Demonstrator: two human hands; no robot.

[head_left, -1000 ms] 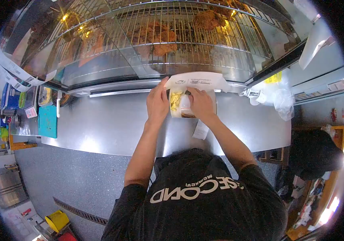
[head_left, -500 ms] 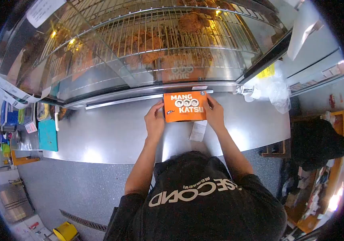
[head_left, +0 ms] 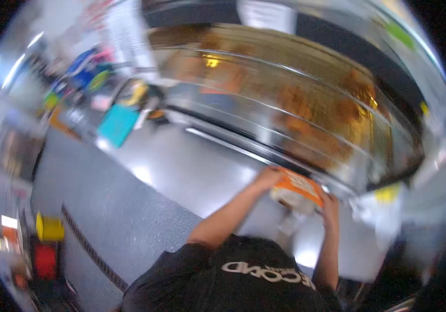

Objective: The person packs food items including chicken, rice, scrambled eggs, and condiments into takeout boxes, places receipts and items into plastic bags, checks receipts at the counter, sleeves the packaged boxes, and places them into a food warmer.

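An orange takeaway box (head_left: 302, 183) with white lettering is held at the front of the glass cabinet, over the steel counter. My left hand (head_left: 269, 178) grips its left side. On its right side, my right hand (head_left: 330, 204) is closed around the edge. A pale area shows below the orange top, too blurred to tell whether it is the box's side or its inside. Close to the box's near side lies a white paper slip (head_left: 291, 223), smeared by motion. Some fingers of both hands are hidden or blurred.
The glass display cabinet (head_left: 264, 138) holds browned fried food on wire racks behind the steel counter (head_left: 181, 161). A teal board (head_left: 118, 125) sits at the counter's left end. Clear plastic bags (head_left: 381, 210) hang at the right. A yellow bucket (head_left: 49, 227) stands on the floor.
My view has swung left and tilted, so the scene is blurred. The box stays in both hands, its lettered top now seen more edge-on and a pale area showing beneath.
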